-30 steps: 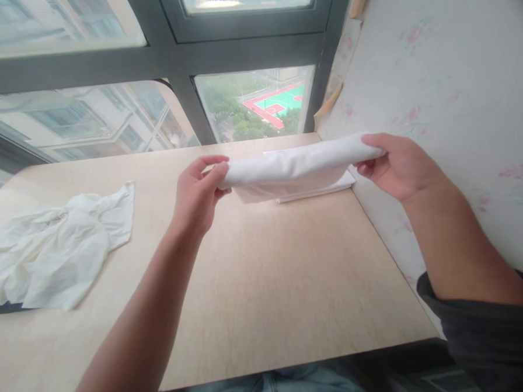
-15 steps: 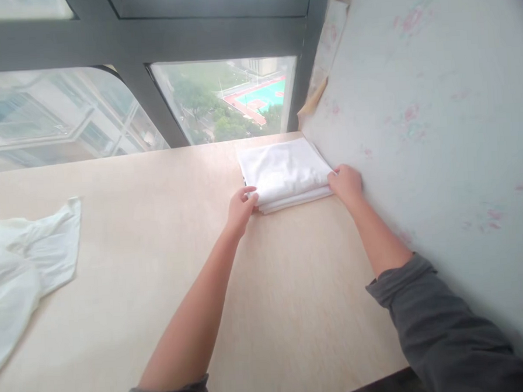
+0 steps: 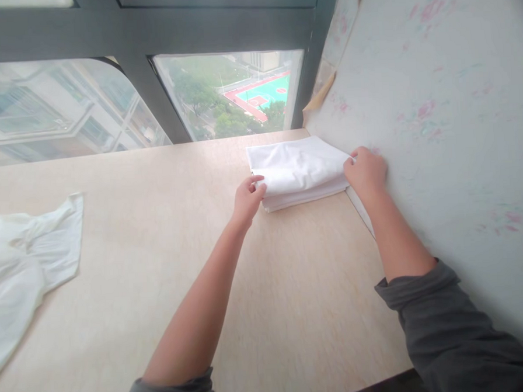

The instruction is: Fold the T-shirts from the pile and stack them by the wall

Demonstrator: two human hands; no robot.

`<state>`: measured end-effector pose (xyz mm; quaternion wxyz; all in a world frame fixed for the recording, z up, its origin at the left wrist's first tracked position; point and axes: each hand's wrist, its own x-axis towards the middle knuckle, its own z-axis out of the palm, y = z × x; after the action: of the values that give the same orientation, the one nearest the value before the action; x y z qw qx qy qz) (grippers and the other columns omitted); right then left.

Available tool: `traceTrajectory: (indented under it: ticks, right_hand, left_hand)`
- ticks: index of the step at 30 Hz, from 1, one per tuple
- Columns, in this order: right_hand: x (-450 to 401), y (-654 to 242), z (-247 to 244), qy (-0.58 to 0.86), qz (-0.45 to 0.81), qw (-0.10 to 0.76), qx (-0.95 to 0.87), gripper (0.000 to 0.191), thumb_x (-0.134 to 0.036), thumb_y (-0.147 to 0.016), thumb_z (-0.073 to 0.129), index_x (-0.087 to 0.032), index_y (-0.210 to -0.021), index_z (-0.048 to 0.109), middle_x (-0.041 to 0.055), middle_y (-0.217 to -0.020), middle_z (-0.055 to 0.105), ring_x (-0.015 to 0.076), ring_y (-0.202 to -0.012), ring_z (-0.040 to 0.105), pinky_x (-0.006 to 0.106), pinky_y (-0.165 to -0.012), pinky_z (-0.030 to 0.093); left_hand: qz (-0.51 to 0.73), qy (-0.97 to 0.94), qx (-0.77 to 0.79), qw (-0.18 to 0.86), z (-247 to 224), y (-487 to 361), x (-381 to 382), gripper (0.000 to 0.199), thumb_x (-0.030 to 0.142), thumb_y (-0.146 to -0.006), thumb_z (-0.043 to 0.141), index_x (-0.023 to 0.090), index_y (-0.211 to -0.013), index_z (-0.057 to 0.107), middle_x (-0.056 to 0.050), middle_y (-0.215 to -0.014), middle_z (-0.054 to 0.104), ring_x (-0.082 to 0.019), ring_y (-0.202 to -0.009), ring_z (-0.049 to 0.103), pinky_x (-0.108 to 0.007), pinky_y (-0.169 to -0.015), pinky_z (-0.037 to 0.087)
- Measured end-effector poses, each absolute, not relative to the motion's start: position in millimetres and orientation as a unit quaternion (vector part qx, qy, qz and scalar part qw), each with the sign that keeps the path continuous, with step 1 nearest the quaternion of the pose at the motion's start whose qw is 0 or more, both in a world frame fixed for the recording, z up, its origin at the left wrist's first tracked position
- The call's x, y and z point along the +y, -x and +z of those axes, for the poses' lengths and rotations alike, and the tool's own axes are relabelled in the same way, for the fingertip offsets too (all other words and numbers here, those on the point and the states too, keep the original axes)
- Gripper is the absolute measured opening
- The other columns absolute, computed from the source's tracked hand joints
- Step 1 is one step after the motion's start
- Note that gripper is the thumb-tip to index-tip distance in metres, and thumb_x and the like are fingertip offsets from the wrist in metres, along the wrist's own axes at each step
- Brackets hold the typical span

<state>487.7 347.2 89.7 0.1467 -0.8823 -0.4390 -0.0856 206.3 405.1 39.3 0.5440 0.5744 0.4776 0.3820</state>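
Note:
A stack of folded white cloth (image 3: 301, 167) lies in the corner between the window and the wall. My left hand (image 3: 248, 199) pinches the near left corner of its upper layer between thumb and fingers. At the right end, my right hand (image 3: 366, 170) grips the same layer's near corner, close against the wall. That upper layer is lifted a little along its front edge, above the lower folds, which rest on the surface. Whether it is a garment or a sheet I cannot tell.
Far left on the pale wood-grain surface (image 3: 158, 236) lies a spread white garment (image 3: 15, 267). Dark window frames (image 3: 218, 31) stand along the back. A wall with flowered paper (image 3: 452, 162) rises at the right, its paper peeling near the window.
Both hands have moved slightly up and to the right with the cloth's upper layer. Its right end is raised and pulled toward the wall. The view has shifted a little.

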Motion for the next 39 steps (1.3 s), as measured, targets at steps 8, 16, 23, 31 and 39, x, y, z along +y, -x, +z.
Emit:
traceTrajectory:
  ticks: [8,16,23,31,39]
  right_hand:
    - [317.9,-470.3,69.5,0.894,-0.049,0.088,-0.436,0.036,-0.023,-0.089,0.046,-0.010,-0.115,0.067,0.0236,-0.107,0.068,0.0354,-0.097,0.065,0.045,-0.082,0.049]
    - [374.3,-487.4,47.5,0.728,-0.022,0.232,-0.645,0.047,-0.027,-0.094,0.039,-0.012,-0.135,0.057,0.0156,-0.149,0.048,0.0271,-0.140,0.042,0.045,-0.118,0.032]
    - [442.9,-510.0,21.4,0.699,0.045,0.166,-0.694,0.054,-0.033,-0.096,0.034,-0.013,-0.144,0.050,0.0112,-0.157,0.038,0.0238,-0.148,0.032,0.042,-0.124,0.023]
    - [453.5,-514.6,2.4,0.742,0.047,0.097,-0.661,0.062,-0.044,-0.099,0.035,-0.012,-0.152,0.038,0.0138,-0.162,0.027,0.0272,-0.150,0.025,0.044,-0.122,0.022]
    - [453.6,-499.3,25.1,0.766,0.026,0.072,-0.639,0.058,-0.041,-0.097,0.041,-0.009,-0.144,0.046,0.0212,-0.148,0.045,0.0321,-0.137,0.041,0.047,-0.114,0.031]
  left_hand:
    - [0.311,-0.645,0.511,0.475,34.7,-197.0,387.5,0.039,0.034,-0.083,0.058,0.019,-0.118,0.066,0.000,-0.072,0.059,-0.013,-0.065,0.055,-0.026,-0.065,0.047]
    - [0.212,-0.737,0.539,0.347,55.6,-190.8,391.4,0.028,0.041,-0.089,0.052,0.022,-0.093,0.072,-0.004,-0.073,0.068,-0.021,-0.074,0.064,-0.032,-0.072,0.046]
    - [0.193,-0.840,0.488,0.141,77.1,-244.6,423.4,0.038,0.038,-0.093,0.048,0.018,-0.121,0.066,-0.016,-0.126,0.064,-0.033,-0.121,0.055,-0.048,-0.102,0.039]
    - [0.142,-0.855,0.476,0.153,22.6,-263.7,429.8,0.066,0.062,-0.093,0.041,0.023,-0.146,0.046,-0.014,-0.162,0.029,-0.040,-0.150,0.019,-0.063,-0.118,0.013]
    - [0.213,-0.819,0.489,0.210,20.7,-208.5,410.4,0.050,0.050,-0.096,0.043,0.024,-0.138,0.052,-0.016,-0.152,0.044,-0.035,-0.145,0.032,-0.058,-0.116,0.023]
